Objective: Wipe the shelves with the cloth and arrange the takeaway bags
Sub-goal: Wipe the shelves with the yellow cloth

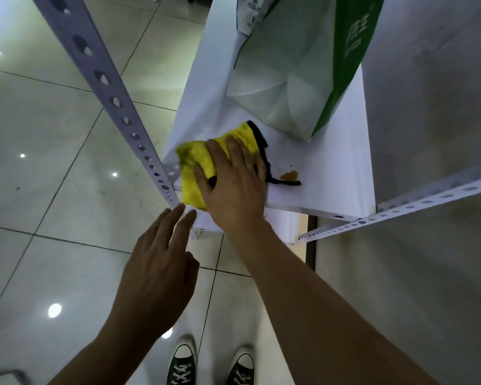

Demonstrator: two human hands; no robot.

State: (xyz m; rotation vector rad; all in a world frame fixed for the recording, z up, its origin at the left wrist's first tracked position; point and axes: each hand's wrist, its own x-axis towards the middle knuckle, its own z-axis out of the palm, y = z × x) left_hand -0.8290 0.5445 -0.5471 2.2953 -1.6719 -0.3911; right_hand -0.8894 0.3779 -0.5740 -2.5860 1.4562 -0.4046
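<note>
A: Head view, looking down: a tiled floor (53,134), then the white shelf (331,173) on its perforated metal uprights (114,87), with a grey wall to the right.

B: And on the shelf?

A: Largest first, a white and green takeaway bag (303,65) standing at the far end, apart from the cloth. Nearer, the yellow cloth (195,165) with a dark edge lies flat at the shelf's near left corner. Just right of it sits a small brownish stain (289,175), beside the cloth's trailing dark edge.

B: The hands?

A: The right hand (233,184) lies palm-down on the cloth, fingers (235,147) spread flat and pressing rather than gripping. The left hand (156,268) hovers open off the shelf's near left corner, fingers (175,218) loosely extended, holding nothing; whether the tips touch the upright I cannot tell.

B: So how to wipe well?

A: I'd judge the wiping is under way with the bag not yet arranged. Keep the palm flat and firm, sweep rightward over the stain, and gather the loose dark edge under the hand so it doesn't smear. The free hand could steady the frame. Watch the bag: a long far stroke could nudge it.
</note>
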